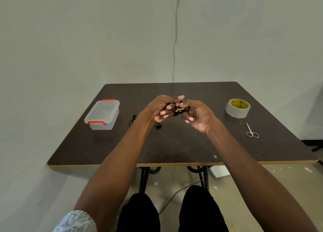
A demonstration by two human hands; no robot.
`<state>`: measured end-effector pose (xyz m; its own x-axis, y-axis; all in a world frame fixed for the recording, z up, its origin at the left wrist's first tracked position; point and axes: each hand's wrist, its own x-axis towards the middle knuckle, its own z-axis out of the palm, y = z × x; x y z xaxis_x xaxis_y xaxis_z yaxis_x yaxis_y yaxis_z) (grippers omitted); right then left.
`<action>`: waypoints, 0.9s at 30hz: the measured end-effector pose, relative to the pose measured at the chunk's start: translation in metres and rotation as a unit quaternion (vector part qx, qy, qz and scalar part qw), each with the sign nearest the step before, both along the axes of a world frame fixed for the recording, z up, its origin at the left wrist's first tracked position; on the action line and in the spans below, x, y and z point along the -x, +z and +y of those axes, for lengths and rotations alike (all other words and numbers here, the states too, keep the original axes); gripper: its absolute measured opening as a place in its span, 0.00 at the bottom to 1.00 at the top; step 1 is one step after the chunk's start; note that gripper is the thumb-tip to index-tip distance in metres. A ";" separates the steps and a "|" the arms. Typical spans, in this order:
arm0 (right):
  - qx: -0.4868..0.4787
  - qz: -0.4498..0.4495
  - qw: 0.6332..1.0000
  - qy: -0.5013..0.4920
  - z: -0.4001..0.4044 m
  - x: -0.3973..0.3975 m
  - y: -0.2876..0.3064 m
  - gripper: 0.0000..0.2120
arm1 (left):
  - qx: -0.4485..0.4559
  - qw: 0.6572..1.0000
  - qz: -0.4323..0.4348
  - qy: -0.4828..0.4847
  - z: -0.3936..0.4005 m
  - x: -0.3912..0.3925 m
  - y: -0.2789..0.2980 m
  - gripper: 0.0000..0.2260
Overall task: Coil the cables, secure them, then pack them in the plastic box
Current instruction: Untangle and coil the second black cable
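Foreground: grey patterned sleeve point(76, 221) at the left elbow.
Left hand point(161, 108): fingers curled round a small black coiled cable bundle point(176, 109), held above the dark brown table point(174, 144).
Right hand point(197, 115): fingers pinching the same bundle.
Progress: coiling appears underway; bundle untaped.
Outstanding: 1 loose black cable point(132, 120) on the table; clear lidded plastic box with orange clips point(103, 114) closed, apparently empty; tape roll point(238, 108), scissors point(251, 131) lie untouched.

Table point(174, 144), dark-topped: left hand point(161, 107) and right hand point(197, 114) gripped a black cable point(176, 109) above its middle; lidded plastic box point(103, 114) sat left; tape roll point(238, 108) and scissors point(251, 131) right.
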<state>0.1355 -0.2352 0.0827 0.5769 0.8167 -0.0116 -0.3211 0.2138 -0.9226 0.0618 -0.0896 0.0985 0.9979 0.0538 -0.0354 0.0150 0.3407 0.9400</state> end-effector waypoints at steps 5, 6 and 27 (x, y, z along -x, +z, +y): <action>0.045 0.015 0.999 0.005 0.001 -0.004 0.001 0.05 | 0.068 0.997 0.048 -0.007 -0.007 -0.006 -0.001 0.12; 0.048 0.018 0.999 0.004 -0.001 -0.004 0.000 0.05 | 0.072 0.996 0.054 -0.017 -0.006 -0.006 0.000 0.11; 0.098 -0.166 0.981 -0.032 -0.019 -0.036 -0.015 0.12 | 0.026 0.998 0.048 0.024 -0.006 -0.012 -0.005 0.08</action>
